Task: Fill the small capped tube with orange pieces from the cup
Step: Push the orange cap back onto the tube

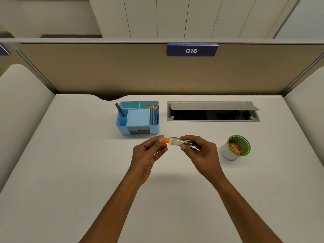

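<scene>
A small clear tube [176,142] lies level in the air above the middle of the white desk, its mouth pointing left. My right hand [199,151] pinches the tube's body between thumb and fingers. My left hand [149,153] grips the orange cap [165,141] at the tube's left end; a thin gap shows between cap and tube. To the right stands a white cup with a green rim [235,148], holding orange pieces [235,147].
A blue desk organiser [138,118] with pencils stands just behind my hands. An open cable hatch [213,112] is set into the desk [70,163] at the back right. A beige partition closes off the far edge.
</scene>
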{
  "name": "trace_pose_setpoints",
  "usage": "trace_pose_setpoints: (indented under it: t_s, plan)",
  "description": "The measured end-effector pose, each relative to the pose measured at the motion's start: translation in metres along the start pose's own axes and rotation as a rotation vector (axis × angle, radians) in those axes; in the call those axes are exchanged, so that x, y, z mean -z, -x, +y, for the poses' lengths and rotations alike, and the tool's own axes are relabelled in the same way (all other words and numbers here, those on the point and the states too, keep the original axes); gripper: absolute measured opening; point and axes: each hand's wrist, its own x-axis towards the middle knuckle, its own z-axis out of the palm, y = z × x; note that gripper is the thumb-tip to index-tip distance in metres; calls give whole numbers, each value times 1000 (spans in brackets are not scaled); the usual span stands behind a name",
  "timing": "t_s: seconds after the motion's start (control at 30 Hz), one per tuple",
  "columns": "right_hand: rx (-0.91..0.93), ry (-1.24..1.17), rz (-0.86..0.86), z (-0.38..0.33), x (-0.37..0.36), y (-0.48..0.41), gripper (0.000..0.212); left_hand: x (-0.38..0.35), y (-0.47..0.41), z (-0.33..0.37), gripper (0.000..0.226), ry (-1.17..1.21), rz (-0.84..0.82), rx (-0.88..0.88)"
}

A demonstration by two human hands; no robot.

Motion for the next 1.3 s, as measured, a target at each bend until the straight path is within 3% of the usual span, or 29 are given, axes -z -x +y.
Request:
trace_pose_setpoints:
  t_s: [0.6, 0.8, 1.07, 1.3]
  plan:
    - [68, 72, -107, -4, -12, -3, 29, 7, 4, -3, 25, -16, 27, 28]
    - [85, 94, -135, -8, -17, -6, 31, 11, 3, 1, 35, -79, 87, 60]
    - [56, 120, -132, -11, -20, -9, 31, 15, 1, 4, 24, -111, 79, 86]
    - [93, 144, -156, -13, -21, -12, 30, 18, -5, 3, 34, -90, 56, 162]
